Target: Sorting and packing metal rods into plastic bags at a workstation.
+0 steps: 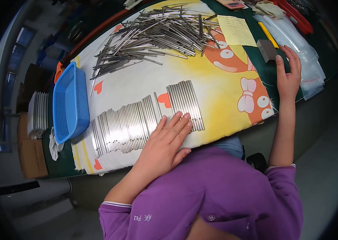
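My left hand (169, 138) lies flat, fingers stretched out, over the lower ends of a row of thin metal rods (185, 102). To its left, a longer row of similar rods (125, 124) lies side by side, with a single rod (157, 105) in the gap between the rows. At the table's right side rests my right hand (288, 78), thumb and fingers apart. Its thumb tip is beside a dark grey rectangular block (267, 51); whether they touch is hard to tell. I see nothing held in either hand.
A large jumbled heap of metal rods (165, 32) covers the far part of the printed cloth (225, 104). At left stands a blue plastic basket (71, 104). Toward the far right lie a yellow paper sheet (237, 31), a yellow cutter (268, 34) and clear plastic bags (297, 38).
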Demonstrator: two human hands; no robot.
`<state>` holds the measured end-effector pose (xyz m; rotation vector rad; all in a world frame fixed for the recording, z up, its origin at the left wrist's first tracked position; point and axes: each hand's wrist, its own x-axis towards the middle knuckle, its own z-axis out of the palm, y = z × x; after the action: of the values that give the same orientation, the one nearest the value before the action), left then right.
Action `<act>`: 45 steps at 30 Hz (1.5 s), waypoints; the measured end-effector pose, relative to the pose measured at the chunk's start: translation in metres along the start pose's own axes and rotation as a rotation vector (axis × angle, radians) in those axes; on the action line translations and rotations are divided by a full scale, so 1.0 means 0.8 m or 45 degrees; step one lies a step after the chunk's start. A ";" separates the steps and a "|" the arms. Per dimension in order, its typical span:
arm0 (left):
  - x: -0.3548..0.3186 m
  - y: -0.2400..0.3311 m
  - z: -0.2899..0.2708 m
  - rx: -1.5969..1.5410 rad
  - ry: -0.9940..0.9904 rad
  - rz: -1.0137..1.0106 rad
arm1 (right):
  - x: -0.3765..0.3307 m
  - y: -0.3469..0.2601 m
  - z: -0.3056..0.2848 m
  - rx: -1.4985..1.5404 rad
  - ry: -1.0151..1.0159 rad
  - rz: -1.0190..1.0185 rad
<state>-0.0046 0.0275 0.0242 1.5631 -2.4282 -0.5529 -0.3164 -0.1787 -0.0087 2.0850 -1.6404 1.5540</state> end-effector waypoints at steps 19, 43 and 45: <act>-0.071 -0.027 0.013 0.012 0.426 -0.361 | -0.106 -0.188 0.017 0.723 -1.109 -0.646; -0.035 -0.015 0.016 -0.074 0.399 -0.209 | -0.092 -0.166 -0.010 0.529 -1.029 -0.652; -0.031 -0.014 0.016 -0.046 0.355 -0.191 | -0.090 -0.162 -0.013 0.523 -1.024 -0.633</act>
<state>0.0099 0.0483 0.0086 1.6910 -2.0989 -0.3714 -0.2194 -0.0677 0.0084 3.2900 -0.7761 0.9887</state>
